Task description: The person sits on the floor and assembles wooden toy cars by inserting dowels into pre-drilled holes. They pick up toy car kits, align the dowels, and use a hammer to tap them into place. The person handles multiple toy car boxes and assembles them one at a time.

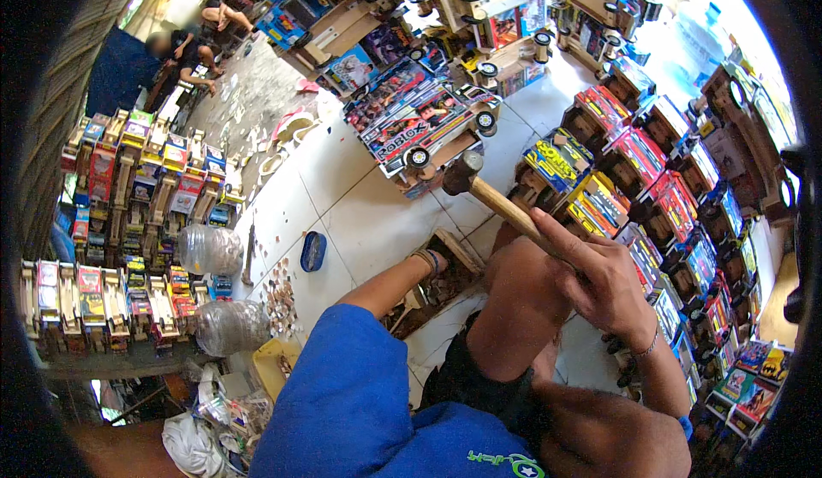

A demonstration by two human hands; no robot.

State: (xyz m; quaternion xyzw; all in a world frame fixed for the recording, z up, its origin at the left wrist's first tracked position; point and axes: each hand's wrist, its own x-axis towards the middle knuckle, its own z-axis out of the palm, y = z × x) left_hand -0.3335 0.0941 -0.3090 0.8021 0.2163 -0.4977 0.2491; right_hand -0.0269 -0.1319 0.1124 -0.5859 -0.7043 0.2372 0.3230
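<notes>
right hand (pixel 599 285) clenched on the wooden-handled steel hammer (pixel 488 194), head raised at frame centre. left hand (pixel 424 268) down in the small wooden box of bits (pixel 449 279), grip hidden. risk: mistimed blow striking left fingers or knee.

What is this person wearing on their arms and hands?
Both hands are bare, no gloves. The left arm comes out of a bright blue short sleeve, and the left hand has a band at its wrist. The right hand wears a thin bracelet at the wrist.
</notes>
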